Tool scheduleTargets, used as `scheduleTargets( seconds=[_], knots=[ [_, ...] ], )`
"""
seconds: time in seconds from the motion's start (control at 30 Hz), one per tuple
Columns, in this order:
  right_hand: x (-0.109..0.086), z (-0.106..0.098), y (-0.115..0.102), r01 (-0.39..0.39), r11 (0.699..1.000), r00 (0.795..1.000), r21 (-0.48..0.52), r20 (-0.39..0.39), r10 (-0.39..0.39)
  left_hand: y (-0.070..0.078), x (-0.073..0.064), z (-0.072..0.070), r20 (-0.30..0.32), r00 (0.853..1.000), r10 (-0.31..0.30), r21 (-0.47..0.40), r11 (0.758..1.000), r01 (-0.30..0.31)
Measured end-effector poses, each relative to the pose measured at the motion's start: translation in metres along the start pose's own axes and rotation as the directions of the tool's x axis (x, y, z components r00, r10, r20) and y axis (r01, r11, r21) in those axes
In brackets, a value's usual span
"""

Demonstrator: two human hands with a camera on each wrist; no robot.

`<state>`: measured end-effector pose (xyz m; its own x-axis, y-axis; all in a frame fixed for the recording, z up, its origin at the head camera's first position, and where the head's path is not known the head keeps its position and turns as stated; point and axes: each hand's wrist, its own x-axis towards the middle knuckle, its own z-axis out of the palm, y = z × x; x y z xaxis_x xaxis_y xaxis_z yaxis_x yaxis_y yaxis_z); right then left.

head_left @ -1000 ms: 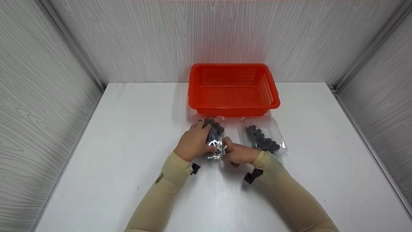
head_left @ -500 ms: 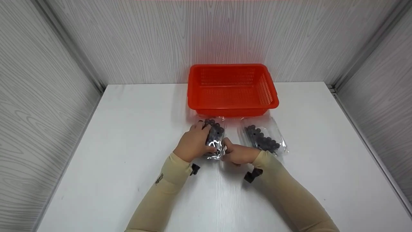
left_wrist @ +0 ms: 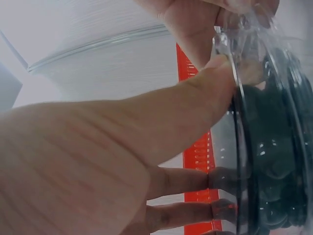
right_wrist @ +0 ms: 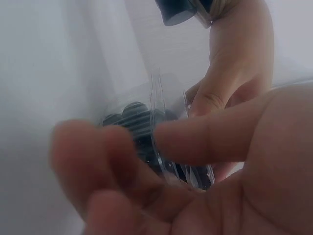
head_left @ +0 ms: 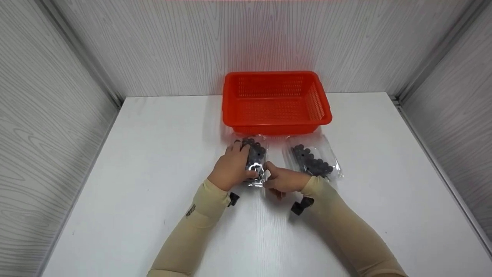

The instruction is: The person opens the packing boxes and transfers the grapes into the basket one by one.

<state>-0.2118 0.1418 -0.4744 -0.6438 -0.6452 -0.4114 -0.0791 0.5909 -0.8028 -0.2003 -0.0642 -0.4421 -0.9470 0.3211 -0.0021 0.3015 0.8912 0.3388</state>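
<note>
In the head view my left hand (head_left: 230, 166) grips a clear plastic box of dark grapes (head_left: 256, 152) from its left side. The left wrist view shows that thumb (left_wrist: 205, 93) on the box's near side and the fingers (left_wrist: 181, 181) spread along its other side. At the box's right edge, near its front corner, my right hand (head_left: 285, 180) pinches the plastic rim. Its thumb (right_wrist: 200, 139) lies against the rim in the right wrist view, with the other fingers curled below. A second clear box of dark grapes (head_left: 313, 159) lies just beyond the right hand.
A red plastic basket (head_left: 276, 129) with slotted walls stands behind both boxes, close to the back wall (head_left: 173, 46). Everything rests on a white tabletop (head_left: 161, 154), with grey wood-grain panels (head_left: 50, 127) at the sides.
My right hand's fingers have shifted slightly at the box's edge, and its lower fingers show more than half a second ago. The left hand keeps its grip. The whole head view has tilted slightly.
</note>
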Motion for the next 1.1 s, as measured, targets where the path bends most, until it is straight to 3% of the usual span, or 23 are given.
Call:
scheduleTargets(
  seconds=[0.17,0.47,0.77,1.1],
  knots=[
    [-0.001,-0.001,0.001,-0.006,1.0,1.0,0.02,0.028,0.006,0.003,-0.004,-0.004,0.046,0.999,0.018,0.003,1.0,-0.019],
    [-0.002,-0.003,0.004,0.016,0.999,0.995,-0.036,0.104,-0.012,0.011,-0.009,-0.004,0.126,0.991,0.037,-0.011,0.999,-0.036],
    [0.0,-0.005,0.003,0.04,0.998,0.991,-0.046,0.129,-0.034,0.012,-0.011,0.001,0.08,0.996,0.044,0.009,0.999,-0.045],
    [0.001,-0.006,0.004,0.058,0.998,0.989,-0.038,0.137,-0.053,0.014,-0.011,0.002,0.095,0.995,0.018,0.032,0.999,-0.021]
  ],
)
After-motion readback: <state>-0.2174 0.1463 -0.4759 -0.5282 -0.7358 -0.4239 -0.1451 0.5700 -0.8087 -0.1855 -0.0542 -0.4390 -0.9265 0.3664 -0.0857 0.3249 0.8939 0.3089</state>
